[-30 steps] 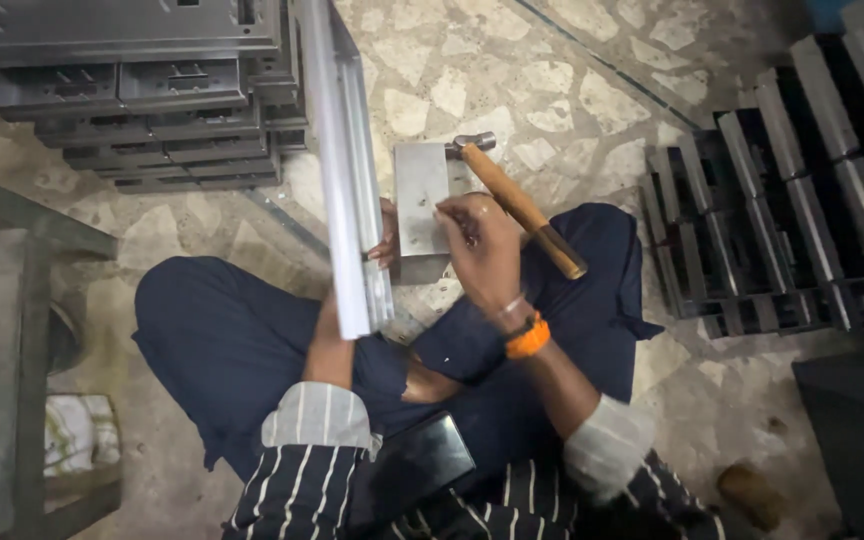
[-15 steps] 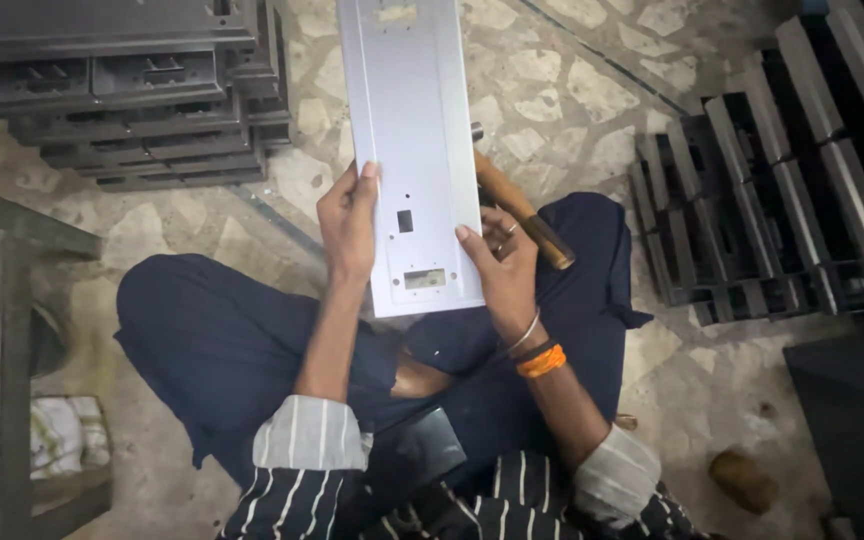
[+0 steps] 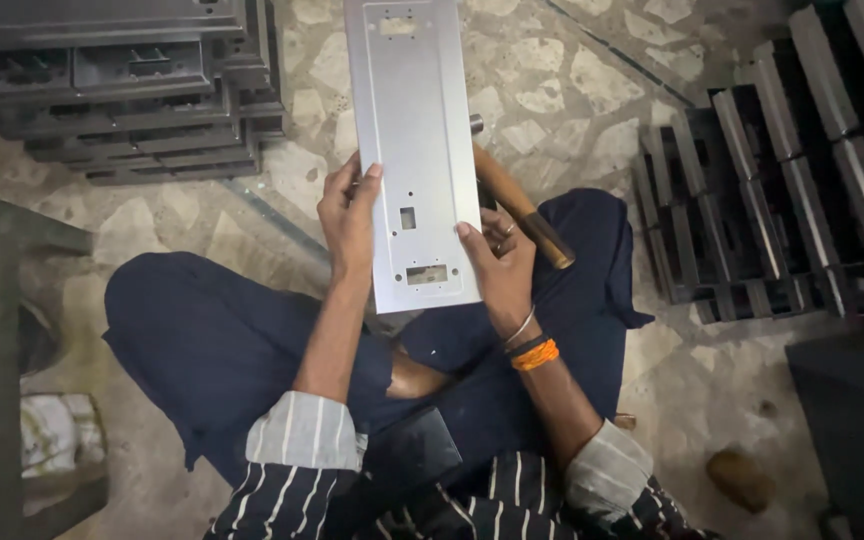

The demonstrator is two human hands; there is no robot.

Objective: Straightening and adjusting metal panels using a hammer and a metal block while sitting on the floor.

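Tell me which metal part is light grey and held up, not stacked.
The long flat panel between both hands; the stacked parts on the floor are dark.

**Stacks and Fixtures Around the Floor**

A speckled stone floor (image 3: 592, 90) is seen throughout. Along its top left edge a stack of dark metal trays (image 3: 122, 90) is laid flat, layer upon layer. Along the right edge a row of dark metal frames (image 3: 782, 190) is stood on edge, packed closely together. At the left edge a grey metal stand (image 3: 2, 330) is placed, and a crumpled white bag (image 3: 52, 435) is seen beneath it. Near the bottom right corner a small brown lump (image 3: 742, 478) is left beside a dark box (image 3: 857, 420).
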